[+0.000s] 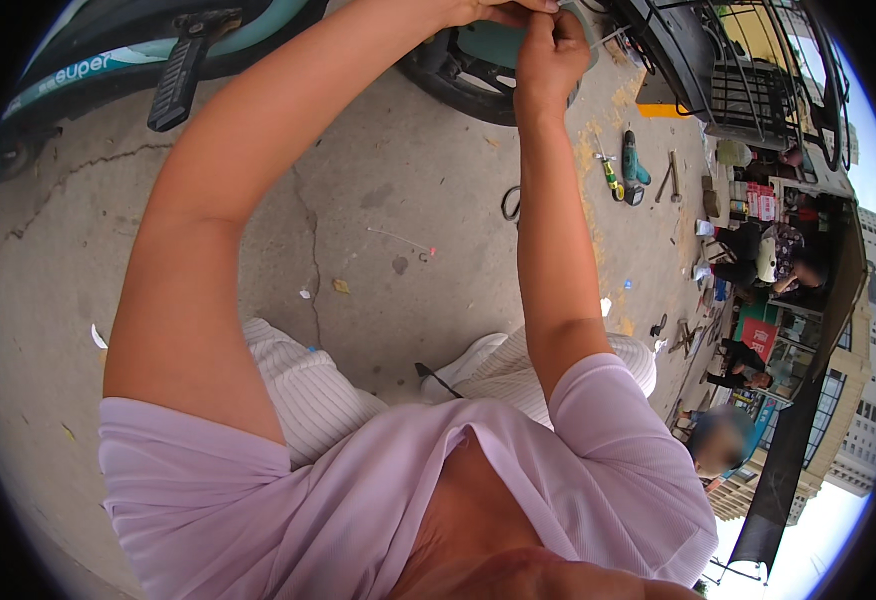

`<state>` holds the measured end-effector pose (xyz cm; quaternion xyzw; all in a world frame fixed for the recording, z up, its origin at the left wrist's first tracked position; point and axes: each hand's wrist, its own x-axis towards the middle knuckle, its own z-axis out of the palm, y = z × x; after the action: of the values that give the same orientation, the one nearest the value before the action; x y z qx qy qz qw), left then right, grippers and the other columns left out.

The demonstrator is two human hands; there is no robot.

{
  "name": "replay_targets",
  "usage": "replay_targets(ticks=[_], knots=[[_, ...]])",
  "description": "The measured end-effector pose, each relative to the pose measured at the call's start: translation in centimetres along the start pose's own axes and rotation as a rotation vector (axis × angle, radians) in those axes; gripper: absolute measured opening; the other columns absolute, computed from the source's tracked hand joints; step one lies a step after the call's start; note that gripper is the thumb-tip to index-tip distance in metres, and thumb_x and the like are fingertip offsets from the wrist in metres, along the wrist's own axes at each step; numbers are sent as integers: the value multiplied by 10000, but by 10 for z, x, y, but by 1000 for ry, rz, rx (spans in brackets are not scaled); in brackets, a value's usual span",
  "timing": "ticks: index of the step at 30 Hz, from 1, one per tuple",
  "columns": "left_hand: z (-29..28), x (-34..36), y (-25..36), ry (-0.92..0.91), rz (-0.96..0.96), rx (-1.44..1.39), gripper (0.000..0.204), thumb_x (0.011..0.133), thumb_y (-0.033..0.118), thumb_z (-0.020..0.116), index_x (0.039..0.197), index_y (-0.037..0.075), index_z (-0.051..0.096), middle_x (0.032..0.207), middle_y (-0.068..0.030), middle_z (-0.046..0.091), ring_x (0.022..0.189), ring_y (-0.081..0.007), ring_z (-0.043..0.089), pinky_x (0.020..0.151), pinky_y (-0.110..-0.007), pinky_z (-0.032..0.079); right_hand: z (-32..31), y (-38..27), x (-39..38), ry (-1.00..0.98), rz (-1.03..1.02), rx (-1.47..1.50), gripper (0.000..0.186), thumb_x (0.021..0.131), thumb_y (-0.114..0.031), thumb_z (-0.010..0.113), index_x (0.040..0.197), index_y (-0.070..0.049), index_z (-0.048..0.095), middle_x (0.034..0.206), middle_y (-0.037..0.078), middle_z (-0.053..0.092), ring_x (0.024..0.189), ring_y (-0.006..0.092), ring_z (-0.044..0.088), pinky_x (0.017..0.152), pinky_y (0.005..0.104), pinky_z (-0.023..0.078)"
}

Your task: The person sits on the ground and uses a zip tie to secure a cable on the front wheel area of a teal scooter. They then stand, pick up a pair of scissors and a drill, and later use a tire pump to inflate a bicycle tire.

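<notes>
Both my hands meet at the upper edge, in front of the wheel (463, 95) of a teal and black electric scooter (258, 35). My right hand (550, 62) is closed in a pinch, its fingertips bent together. A thin pale strip (613, 38) sticks out to the right beside it; it looks like a cable tie or wire. My left hand (488, 10) touches the right one with its fingers pressed together, partly cut off by the picture's edge. What lies between the left fingers is hidden.
A black footrest (190, 75) juts from the scooter, and a black wire basket (758, 95) hangs upper right. On the concrete lie a teal power drill (631, 160), a yellow-green screwdriver (610, 180), metal tools (672, 178) and a black ring (509, 204). People sit farther right.
</notes>
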<state>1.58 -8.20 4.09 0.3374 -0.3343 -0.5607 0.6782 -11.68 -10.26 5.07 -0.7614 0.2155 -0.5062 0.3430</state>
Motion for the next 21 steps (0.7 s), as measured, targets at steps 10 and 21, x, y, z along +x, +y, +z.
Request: replay_targets(ticks=[10, 21], knots=[[7, -29, 21, 73, 260, 138, 183, 856, 171, 683, 930, 8, 649, 819, -64, 657, 732, -145, 625, 670, -266, 527, -7, -3, 4, -126, 82, -269, 249, 878, -187, 498, 889, 30, 618, 706, 159, 608, 657, 194, 566, 619, 351, 442], [13, -13, 18, 73, 241, 49, 126, 849, 141, 683, 841, 22, 642, 685, -50, 614, 591, -132, 573, 506, -233, 431, -12, -36, -1, -163, 268, -23, 238, 861, -203, 491, 739, -23, 588, 601, 18, 520, 536, 75, 444, 477, 253, 349]])
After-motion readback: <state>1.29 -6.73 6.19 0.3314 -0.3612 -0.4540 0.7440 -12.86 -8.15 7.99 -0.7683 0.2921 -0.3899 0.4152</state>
